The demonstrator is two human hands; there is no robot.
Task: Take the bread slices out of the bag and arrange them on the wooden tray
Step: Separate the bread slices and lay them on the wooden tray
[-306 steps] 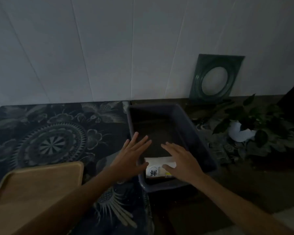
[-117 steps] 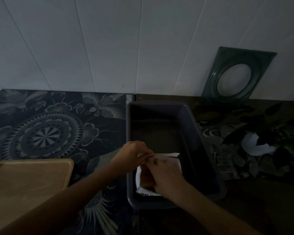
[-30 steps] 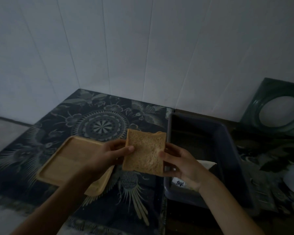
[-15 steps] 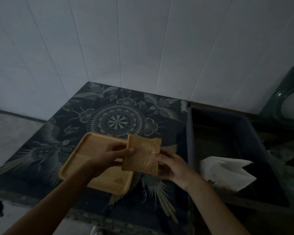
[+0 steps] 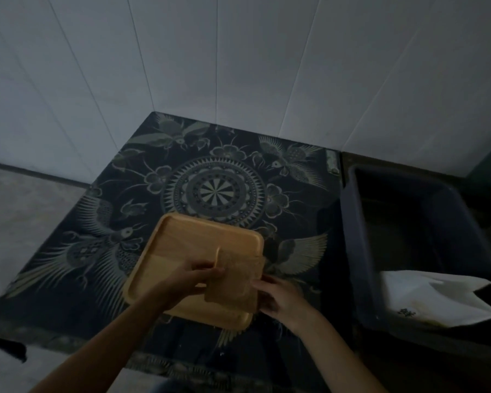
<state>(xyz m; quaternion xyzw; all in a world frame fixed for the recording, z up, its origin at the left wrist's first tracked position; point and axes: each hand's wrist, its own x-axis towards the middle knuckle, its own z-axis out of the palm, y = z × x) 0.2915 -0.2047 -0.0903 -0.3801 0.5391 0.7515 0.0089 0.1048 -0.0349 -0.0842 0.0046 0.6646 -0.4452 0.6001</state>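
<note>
Both hands [image 5: 236,282] pinch a bread slice [image 5: 233,282] over the tray [image 5: 182,242].
Best lowered flat at the near right corner, leaving room.

The tray [image 5: 182,245] was smooth, pale wood with a soft sheen. The bread [image 5: 233,282] looked rough and porous. The cloth [image 5: 210,171] was matt, printed fabric. The bin [image 5: 352,236] was dull dark plastic; the bag [image 5: 425,299] was thin, creased white film.
</note>
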